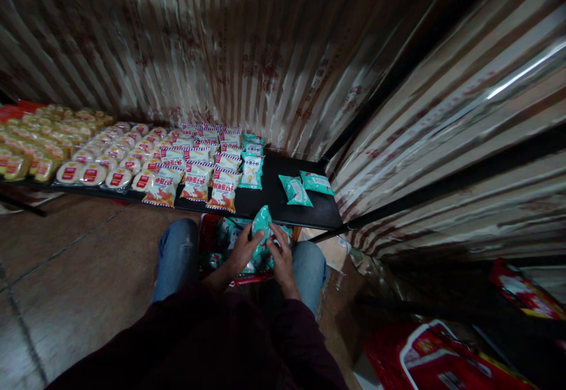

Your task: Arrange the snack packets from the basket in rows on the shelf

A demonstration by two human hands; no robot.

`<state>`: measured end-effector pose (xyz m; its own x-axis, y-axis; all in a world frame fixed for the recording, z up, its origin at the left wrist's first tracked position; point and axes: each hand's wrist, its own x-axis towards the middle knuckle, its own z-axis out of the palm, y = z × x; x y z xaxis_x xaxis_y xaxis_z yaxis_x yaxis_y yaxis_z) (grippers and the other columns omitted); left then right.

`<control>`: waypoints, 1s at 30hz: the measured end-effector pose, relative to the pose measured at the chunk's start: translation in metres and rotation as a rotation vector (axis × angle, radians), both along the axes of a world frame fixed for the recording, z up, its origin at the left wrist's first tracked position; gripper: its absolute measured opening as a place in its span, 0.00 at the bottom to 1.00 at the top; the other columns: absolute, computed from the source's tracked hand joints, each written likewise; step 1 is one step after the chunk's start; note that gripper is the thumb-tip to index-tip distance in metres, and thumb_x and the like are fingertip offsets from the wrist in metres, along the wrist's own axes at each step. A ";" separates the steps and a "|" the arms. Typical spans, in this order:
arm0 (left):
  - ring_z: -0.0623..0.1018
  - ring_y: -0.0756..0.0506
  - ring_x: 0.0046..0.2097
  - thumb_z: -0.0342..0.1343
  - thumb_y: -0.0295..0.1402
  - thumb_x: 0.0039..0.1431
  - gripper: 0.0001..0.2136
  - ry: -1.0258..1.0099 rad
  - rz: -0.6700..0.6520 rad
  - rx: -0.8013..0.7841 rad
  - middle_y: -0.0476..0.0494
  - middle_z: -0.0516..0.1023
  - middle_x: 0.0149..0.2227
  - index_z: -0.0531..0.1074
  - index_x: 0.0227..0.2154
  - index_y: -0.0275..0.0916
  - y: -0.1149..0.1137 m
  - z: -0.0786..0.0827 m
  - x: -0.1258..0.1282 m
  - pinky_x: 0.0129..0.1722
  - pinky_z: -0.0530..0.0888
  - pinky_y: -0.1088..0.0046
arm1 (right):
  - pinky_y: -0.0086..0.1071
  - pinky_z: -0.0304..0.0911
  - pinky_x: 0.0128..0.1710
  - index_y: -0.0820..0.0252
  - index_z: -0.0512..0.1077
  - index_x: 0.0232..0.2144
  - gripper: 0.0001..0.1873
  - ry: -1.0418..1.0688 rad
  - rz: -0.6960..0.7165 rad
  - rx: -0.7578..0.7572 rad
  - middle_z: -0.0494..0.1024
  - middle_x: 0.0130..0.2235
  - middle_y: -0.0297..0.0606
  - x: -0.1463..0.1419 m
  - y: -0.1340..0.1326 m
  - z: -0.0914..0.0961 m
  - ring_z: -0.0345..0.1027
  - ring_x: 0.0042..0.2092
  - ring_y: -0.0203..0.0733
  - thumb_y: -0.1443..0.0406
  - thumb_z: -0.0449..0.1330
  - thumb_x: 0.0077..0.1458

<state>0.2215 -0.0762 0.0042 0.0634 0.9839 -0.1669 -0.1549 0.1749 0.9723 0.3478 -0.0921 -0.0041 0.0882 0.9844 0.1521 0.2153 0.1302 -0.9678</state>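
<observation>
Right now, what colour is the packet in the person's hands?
The packet is teal green; the head view shows it best.

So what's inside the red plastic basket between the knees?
More teal plastic snack packets show in the red plastic basket. The left hand, right hand and the teal packet they hold cover its middle, so how many, or what lies beneath, cannot be seen.
</observation>
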 end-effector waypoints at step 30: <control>0.78 0.41 0.41 0.66 0.35 0.40 0.22 -0.579 0.169 -0.422 0.44 0.80 0.36 0.72 0.42 0.39 0.001 0.009 0.000 0.40 0.75 0.66 | 0.43 0.60 0.54 0.57 0.71 0.49 0.24 0.101 -0.124 -0.154 0.74 0.50 0.42 -0.001 0.005 -0.025 0.67 0.51 0.46 0.53 0.58 0.52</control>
<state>0.2211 -0.0750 0.0135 0.1095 0.8475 -0.5193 -0.6814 0.4444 0.5816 0.3472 -0.0874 -0.0292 0.2173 0.9760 -0.0154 0.1218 -0.0427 -0.9916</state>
